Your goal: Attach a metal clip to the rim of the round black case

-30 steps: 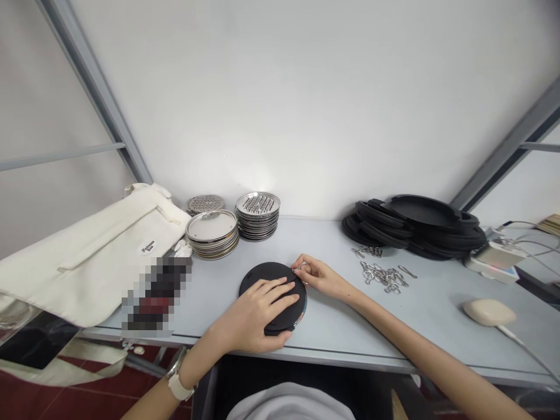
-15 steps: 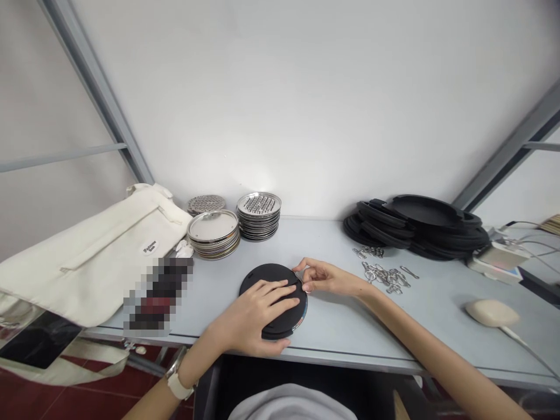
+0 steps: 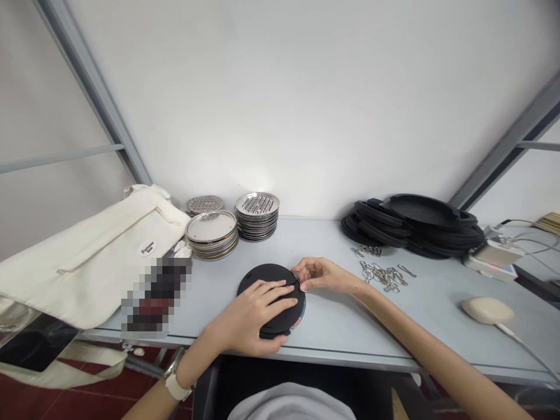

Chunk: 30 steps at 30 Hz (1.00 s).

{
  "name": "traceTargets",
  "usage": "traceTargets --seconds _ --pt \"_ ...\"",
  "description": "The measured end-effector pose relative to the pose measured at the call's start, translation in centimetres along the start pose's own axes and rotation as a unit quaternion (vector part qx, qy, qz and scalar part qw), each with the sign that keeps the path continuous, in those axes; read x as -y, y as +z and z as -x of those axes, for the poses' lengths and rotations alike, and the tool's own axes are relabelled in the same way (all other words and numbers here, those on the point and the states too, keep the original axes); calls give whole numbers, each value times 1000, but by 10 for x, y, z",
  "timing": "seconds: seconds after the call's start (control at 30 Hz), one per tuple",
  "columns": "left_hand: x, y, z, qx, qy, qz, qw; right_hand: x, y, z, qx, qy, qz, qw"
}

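Note:
A round black disc point(image 3: 273, 318) lies on the grey table, with a thin printed, coloured edge showing at its right rim. My left hand point(image 3: 258, 312) rests flat on top of it, fingers spread and the thumb along the near rim. My right hand point(image 3: 318, 274) is at the disc's upper right edge, thumb and forefinger pinched on a small metal wire loop point(image 3: 298, 278). Fingertips partly hide how the loop meets the disc. Similar wire loops point(image 3: 380, 274) lie loose in a pile to the right.
At the back left stand stacks of metal discs point(image 3: 212, 227) and grater discs point(image 3: 257, 207). Black round frames point(image 3: 424, 213) are piled at the back right. A white bag point(image 3: 105, 251) lies left. A cream rounded device point(image 3: 486, 310) with a cable and a power strip point(image 3: 494, 268) sit right.
My right hand has shifted slightly toward me along the disc's right edge, and the wire loop now shows between its fingers. My left hand stays on the disc.

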<state>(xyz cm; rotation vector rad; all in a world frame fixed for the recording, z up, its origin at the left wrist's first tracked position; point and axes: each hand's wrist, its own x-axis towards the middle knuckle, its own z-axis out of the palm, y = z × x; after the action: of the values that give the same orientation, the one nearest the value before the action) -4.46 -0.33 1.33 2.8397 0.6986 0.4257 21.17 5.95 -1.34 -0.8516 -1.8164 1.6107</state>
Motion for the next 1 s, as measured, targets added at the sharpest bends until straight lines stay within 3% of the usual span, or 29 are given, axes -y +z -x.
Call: traceTargets --seconds 1.0 --pt "1 1 0 4 -8 3 1000 2 -5 -2 42 15 -24 999"
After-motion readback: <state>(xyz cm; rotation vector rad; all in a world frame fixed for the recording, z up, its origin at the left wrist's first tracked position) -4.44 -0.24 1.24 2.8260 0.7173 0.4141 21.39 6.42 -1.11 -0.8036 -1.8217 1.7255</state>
